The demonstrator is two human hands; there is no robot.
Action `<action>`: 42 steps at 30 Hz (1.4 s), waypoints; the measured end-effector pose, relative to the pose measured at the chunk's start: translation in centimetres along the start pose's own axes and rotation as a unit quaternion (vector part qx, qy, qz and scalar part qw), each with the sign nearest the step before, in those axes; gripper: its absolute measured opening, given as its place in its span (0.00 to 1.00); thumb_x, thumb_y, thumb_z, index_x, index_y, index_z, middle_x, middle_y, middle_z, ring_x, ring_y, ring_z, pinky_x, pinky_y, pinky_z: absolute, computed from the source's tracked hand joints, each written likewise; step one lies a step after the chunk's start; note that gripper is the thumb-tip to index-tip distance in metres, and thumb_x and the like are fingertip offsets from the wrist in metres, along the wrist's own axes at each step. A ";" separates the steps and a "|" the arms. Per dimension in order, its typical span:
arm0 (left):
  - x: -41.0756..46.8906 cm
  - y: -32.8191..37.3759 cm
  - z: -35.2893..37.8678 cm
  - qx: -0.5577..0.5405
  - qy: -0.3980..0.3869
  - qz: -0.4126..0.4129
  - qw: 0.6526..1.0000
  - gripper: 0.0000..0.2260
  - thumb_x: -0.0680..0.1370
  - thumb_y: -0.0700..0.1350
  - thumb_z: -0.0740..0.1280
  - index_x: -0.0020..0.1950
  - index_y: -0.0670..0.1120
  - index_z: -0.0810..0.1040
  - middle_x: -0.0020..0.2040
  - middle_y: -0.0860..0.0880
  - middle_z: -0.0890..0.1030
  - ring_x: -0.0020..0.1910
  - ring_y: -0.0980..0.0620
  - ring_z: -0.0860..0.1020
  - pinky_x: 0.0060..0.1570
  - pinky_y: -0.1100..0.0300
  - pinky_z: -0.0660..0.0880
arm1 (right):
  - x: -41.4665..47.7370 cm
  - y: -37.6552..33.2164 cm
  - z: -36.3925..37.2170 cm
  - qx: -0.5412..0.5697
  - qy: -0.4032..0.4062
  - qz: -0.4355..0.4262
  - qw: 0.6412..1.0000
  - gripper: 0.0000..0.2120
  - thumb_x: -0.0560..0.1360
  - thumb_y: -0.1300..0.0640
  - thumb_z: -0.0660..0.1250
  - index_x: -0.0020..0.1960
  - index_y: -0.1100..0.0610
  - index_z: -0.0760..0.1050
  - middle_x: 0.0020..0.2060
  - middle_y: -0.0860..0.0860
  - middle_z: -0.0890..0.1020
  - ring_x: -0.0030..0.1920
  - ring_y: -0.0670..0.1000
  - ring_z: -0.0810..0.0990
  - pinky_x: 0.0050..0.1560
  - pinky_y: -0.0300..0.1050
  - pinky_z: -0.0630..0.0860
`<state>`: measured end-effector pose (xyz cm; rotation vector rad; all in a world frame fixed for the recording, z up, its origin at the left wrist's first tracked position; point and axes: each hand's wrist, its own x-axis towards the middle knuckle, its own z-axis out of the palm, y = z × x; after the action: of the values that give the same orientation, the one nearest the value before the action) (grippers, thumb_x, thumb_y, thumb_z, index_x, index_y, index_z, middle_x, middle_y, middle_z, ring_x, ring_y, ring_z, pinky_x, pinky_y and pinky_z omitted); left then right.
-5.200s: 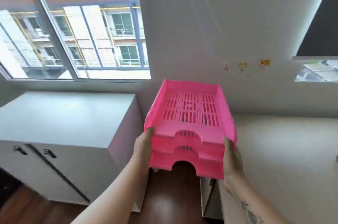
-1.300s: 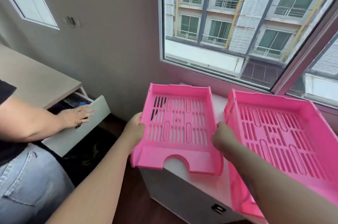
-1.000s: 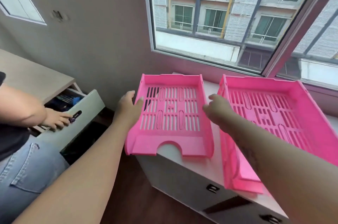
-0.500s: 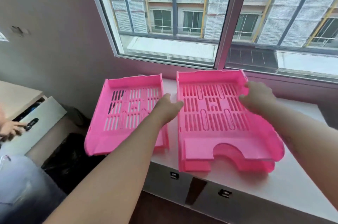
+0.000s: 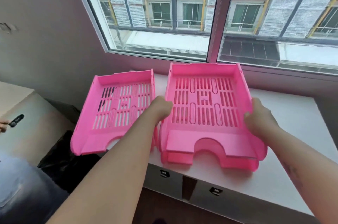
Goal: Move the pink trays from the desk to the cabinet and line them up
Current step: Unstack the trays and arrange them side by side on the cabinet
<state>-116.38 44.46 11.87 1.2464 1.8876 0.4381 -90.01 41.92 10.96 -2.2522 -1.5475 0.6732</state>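
A single pink slotted tray (image 5: 102, 114) lies on the left end of the white cabinet top (image 5: 292, 114), its left front corner overhanging the edge. Beside it on the right sits a stack of pink trays (image 5: 204, 139), with a second tray edge showing under the top one at the front. My left hand (image 5: 161, 108) grips the stack's left wall. My right hand (image 5: 259, 119) grips its right wall. The two tray groups sit close together, the left one angled slightly.
A large window (image 5: 212, 13) runs behind the cabinet. Cabinet doors with dark handles (image 5: 215, 191) show below the top. At the left, another person's hand holds a dark object (image 5: 16, 120) near a beige desk (image 5: 11, 96); their jeans (image 5: 22, 196) fill the lower left.
My hands left the single tray and went to the stack on the right, closing on its two side walls. The view swung right and centred on the cabinet top.
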 end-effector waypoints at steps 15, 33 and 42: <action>3.5 1.6 -2.0 -0.072 -0.012 0.135 0.988 0.14 0.74 0.34 0.54 0.51 0.41 0.77 0.49 0.38 0.82 0.41 0.42 0.79 0.45 0.44 0.80 | -2.4 -3.1 -0.3 0.097 0.083 0.067 0.989 0.19 0.79 0.65 0.54 0.67 0.56 0.71 0.48 0.54 0.76 0.46 0.57 0.74 0.46 0.46 0.69; -3.1 11.4 12.3 0.042 -0.188 0.272 0.943 0.19 0.76 0.42 0.60 0.65 0.36 0.72 0.62 0.33 0.77 0.59 0.35 0.77 0.59 0.41 0.77 | -7.8 13.4 -12.2 0.065 0.192 0.156 0.967 0.20 0.76 0.66 0.61 0.68 0.59 0.74 0.58 0.62 0.81 0.49 0.57 0.76 0.48 0.45 0.67; -3.9 12.0 18.4 0.153 -0.139 0.256 0.944 0.18 0.78 0.46 0.61 0.64 0.39 0.69 0.60 0.39 0.77 0.54 0.40 0.77 0.52 0.48 0.77 | -3.9 21.1 -12.6 0.148 0.136 0.124 0.972 0.21 0.77 0.67 0.58 0.67 0.56 0.75 0.53 0.57 0.82 0.51 0.57 0.78 0.50 0.49 0.72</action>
<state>-94.09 43.84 10.30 1.9125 1.4118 0.2191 -67.77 30.73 11.39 -2.2162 -0.9782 0.5853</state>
